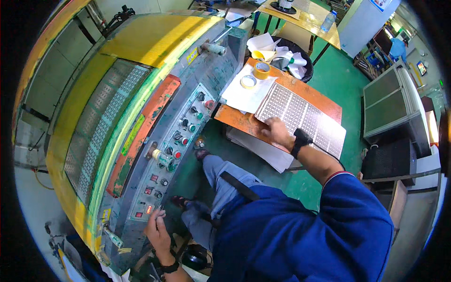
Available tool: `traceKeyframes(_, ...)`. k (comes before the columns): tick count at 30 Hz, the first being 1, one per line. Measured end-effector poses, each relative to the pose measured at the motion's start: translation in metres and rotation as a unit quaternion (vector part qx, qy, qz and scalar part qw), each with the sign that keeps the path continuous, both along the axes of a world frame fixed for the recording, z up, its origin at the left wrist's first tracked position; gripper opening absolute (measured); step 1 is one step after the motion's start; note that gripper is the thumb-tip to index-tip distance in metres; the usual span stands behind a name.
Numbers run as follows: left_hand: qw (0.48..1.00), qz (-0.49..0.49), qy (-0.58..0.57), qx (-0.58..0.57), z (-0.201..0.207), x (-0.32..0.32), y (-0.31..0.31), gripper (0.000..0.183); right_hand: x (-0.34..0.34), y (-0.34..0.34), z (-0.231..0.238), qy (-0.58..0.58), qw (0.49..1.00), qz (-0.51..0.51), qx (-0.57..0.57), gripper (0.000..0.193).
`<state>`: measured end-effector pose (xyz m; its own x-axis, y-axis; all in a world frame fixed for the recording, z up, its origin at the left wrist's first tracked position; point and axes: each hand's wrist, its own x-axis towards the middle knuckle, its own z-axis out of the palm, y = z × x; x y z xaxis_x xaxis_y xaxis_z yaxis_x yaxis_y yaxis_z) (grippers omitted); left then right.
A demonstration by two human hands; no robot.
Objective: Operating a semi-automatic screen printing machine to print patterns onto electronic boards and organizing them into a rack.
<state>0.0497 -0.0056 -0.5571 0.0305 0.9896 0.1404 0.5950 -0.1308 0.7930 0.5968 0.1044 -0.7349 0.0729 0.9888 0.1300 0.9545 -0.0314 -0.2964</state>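
Note:
My right hand (279,131) is at the near left edge of a stack of printed sheets (300,110), its fingers curled on the edge of the top sheet. The sheet carries rows of small repeated shapes and lies on an orange-brown table (230,117). My left hand (159,231) is low, beside the bottom end of a machine's control panel (152,190). Its fingers are partly stretched, with nothing visible in them. Knobs and red and green buttons line this panel. Behind a yellow frame (134,40), the screen printing machine holds a mesh screen (105,127) with a patterned band.
Two tape rolls (261,70) sit on white paper (237,91) beside the sheets. More paper (268,152) lies beneath the tabletop. A black bin (305,61) overflows with waste paper behind. A wooden table (312,21) carries a bottle (328,22). A grey cabinet (392,101) stands right.

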Motion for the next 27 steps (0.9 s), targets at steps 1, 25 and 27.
traceKeyframes(1, 1.0, -0.004, -0.006, -0.003, -0.002, 0.007, -0.001, 0.024, 0.01, 0.008, 0.006, -0.013, 0.999, -0.021, -0.044, 0.05)
traceKeyframes(25, 0.708, -0.222, -0.45, -0.497, -0.046, 0.212, 0.092, 0.042, -0.162, -0.132, 0.184, 0.152, 0.932, 0.317, 0.09, 0.032)
traceKeyframes(27, 0.767, -0.188, -0.408, -0.458, 0.017, 0.195, 0.072, 0.041, -0.212, -0.159, 0.272, 0.196, 0.933, 0.295, 0.067, 0.03)
